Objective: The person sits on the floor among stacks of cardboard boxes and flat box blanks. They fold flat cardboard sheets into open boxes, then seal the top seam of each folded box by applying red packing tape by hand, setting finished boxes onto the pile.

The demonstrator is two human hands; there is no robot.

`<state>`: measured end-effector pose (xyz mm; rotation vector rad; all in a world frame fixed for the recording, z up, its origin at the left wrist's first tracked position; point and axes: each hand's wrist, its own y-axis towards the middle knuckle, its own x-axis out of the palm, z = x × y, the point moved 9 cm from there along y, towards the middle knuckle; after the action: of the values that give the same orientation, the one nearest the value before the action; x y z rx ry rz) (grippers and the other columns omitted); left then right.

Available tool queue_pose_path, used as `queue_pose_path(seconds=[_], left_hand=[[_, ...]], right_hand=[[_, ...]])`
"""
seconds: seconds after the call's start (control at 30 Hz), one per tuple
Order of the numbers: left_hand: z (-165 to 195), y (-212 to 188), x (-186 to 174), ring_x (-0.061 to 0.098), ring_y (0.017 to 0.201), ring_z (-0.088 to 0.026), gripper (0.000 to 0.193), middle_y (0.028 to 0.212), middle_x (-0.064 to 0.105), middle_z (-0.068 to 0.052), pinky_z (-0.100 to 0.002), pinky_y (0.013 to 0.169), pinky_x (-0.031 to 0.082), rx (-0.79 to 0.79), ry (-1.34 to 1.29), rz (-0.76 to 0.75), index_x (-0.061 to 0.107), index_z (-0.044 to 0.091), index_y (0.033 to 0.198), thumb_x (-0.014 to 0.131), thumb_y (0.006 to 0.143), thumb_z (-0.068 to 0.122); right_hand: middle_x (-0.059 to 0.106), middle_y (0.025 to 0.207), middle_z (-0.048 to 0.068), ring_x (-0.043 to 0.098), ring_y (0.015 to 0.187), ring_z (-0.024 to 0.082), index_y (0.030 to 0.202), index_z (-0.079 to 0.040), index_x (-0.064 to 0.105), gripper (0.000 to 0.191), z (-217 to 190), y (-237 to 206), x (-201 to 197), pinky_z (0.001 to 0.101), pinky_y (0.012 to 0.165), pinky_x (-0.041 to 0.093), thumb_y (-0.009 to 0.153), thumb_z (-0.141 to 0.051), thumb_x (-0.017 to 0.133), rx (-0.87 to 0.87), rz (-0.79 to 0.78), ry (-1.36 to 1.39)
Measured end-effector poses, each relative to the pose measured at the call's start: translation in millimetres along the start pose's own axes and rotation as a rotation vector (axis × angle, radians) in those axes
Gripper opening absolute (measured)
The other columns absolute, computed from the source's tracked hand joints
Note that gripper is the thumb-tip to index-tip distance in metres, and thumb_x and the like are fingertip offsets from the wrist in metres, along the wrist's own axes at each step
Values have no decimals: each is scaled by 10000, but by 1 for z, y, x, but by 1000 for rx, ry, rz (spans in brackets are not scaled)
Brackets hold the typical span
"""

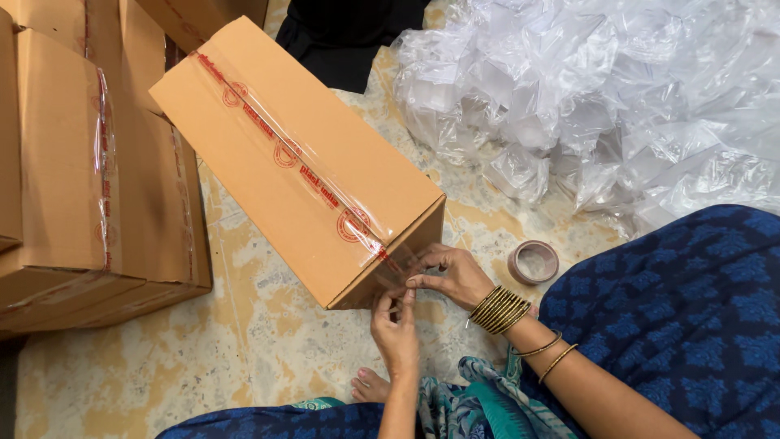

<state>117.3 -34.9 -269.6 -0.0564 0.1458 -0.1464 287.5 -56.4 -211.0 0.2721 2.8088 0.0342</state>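
A long brown cardboard box (276, 171) lies tilted on the floor, sealed along its top with clear tape that carries red print. Both hands are at the box's near end face. My left hand (396, 329) pinches the loose end of the tape just below the box's corner. My right hand (451, 275), with several gold bangles on the wrist, presses its fingertips onto the tape against the end face. A roll of clear tape (534, 262) lies flat on the floor just right of my right hand.
Sealed cardboard boxes (73, 162) are stacked at the left. A large heap of clear plastic bags (617, 97) fills the upper right. My blue patterned clothing (691, 317) and a bare toe (370, 384) are at the bottom. The floor is mottled yellow stone.
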Motion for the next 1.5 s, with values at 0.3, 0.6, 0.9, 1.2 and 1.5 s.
queue_pose_path(seconds=[0.3,0.6,0.9,1.2,1.5], left_hand=[[-22,-6,9,542,726,-69,151,836,675,4,-237,655,437,-93,-219,-55,732,-21,935,768,933,126],[-50,0,-8,688,703,-96,140,808,783,-88,-240,674,537,-121,-140,135,781,-44,931,789,861,77],[86,-14,-8,588,555,-205,319,606,654,-91,-336,599,437,203,637,-156,728,58,721,811,894,312],[220,73,28,242,1452,-471,1129,1594,243,-271,-686,1089,249,697,1148,-293,359,184,1534,951,625,498],[209,83,31,114,1508,-447,1312,1692,87,-226,-677,1154,160,533,1249,-345,209,266,1623,942,549,443]], right_hand=[[713,1064,140,662,1017,260,907,-54,815,222,9,-10,-5,369,870,511,805,-247,857,-110,70,-80],[789,771,78,716,698,91,876,6,749,216,43,-9,2,258,635,564,818,-193,810,216,177,101],[805,799,70,750,726,80,849,-7,754,167,41,8,10,265,664,603,798,-161,796,268,256,228],[805,786,77,760,700,109,831,-18,783,161,55,19,12,283,645,608,790,-174,777,321,253,194],[767,703,114,732,613,152,765,-18,737,368,115,-13,9,282,581,578,892,-363,758,660,189,94]])
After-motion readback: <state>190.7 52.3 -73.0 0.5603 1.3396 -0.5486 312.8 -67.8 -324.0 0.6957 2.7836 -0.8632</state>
